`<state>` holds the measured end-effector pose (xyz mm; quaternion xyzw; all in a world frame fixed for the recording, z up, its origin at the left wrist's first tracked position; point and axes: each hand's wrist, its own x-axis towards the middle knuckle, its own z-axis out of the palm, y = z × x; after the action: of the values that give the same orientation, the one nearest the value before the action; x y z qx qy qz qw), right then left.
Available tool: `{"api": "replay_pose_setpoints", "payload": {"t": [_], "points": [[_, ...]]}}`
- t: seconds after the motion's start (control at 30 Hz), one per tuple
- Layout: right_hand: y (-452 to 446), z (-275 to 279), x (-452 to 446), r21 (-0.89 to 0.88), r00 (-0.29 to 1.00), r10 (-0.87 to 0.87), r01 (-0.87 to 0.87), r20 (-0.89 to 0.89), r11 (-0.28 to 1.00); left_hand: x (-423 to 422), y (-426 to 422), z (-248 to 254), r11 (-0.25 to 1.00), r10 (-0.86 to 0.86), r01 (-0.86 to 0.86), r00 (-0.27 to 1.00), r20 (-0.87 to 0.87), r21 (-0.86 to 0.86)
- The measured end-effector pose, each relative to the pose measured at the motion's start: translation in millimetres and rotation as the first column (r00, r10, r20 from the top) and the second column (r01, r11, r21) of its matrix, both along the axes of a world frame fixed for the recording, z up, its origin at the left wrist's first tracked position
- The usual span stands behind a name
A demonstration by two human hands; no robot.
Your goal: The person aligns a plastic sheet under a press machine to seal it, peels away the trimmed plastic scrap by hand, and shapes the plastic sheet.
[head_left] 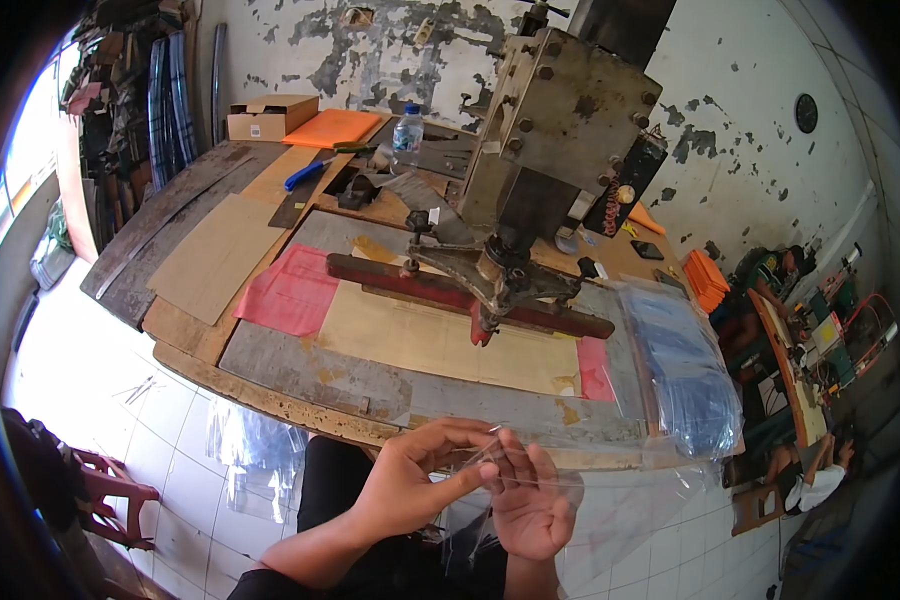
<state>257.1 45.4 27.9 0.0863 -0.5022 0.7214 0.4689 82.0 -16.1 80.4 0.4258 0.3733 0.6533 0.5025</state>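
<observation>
My left hand [407, 484] is closed, pinching a clear plastic sheet [635, 500] between thumb and fingers above my lap. The see-through film stretches to the right, below the table's front edge. Close beside it, my right hand [532, 503] is palm up, fingers loosely curled and thumb apart. Its fingertips are at the film; whether they lie behind it or inside a fold I cannot tell. In front of both hands stands a press [560, 130] with a red-brown bar [450, 295] over a cream sheet [420, 340] and pink pieces [288, 290].
A stack of clear bluish plastic sleeves [680, 365] lies at the table's right edge. Farther back are a water bottle [407, 135], a blue-handled cutter [305, 175], a cardboard box [260, 118] and an orange stack [332, 127]. Another person [770, 280] is at a bench on the right.
</observation>
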Motion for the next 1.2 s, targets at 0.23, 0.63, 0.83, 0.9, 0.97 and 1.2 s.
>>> {"api": "replay_pose_setpoints", "payload": {"t": [0.23, 0.63, 0.83, 0.9, 0.97, 1.2], "points": [[-6.3, 1.5, -2.0, -0.024, 0.997, 0.052, -0.051, 0.048, 0.998, 7.4, 2.4, -13.6, 1.000, -0.014, 0.016, 0.961, 0.277, -0.005], [-14.8, -17.0, 13.6, 0.105, 0.866, -0.327, 0.310, 0.379, 0.945, 6.3, 2.2, -37.6, 0.997, -0.070, 0.068, 0.997, 0.034, 0.043], [-11.5, -17.1, 0.8, 0.098, 0.826, -0.468, 0.462, 0.313, 0.881, 14.4, -3.7, -20.8, 0.993, -0.110, 0.113, 0.992, -0.068, 0.042], [-14.8, -16.3, -6.0, 0.132, 0.783, -0.520, 0.508, 0.341, 0.851, 14.0, -2.0, -23.5, 0.994, -0.109, 0.111, 0.992, -0.070, 0.020], [-16.5, -11.4, -8.4, 0.168, 0.736, -0.569, 0.549, 0.366, 0.819, 14.3, -0.3, -26.4, 0.998, -0.055, 0.056, 0.998, -0.037, 0.034], [-11.6, 5.3, 4.2, 0.825, 0.304, -0.938, 0.478, 0.165, 0.300, 8.2, 0.7, -27.7, 0.985, 0.140, -0.101, 0.939, -0.314, 0.137]]}}
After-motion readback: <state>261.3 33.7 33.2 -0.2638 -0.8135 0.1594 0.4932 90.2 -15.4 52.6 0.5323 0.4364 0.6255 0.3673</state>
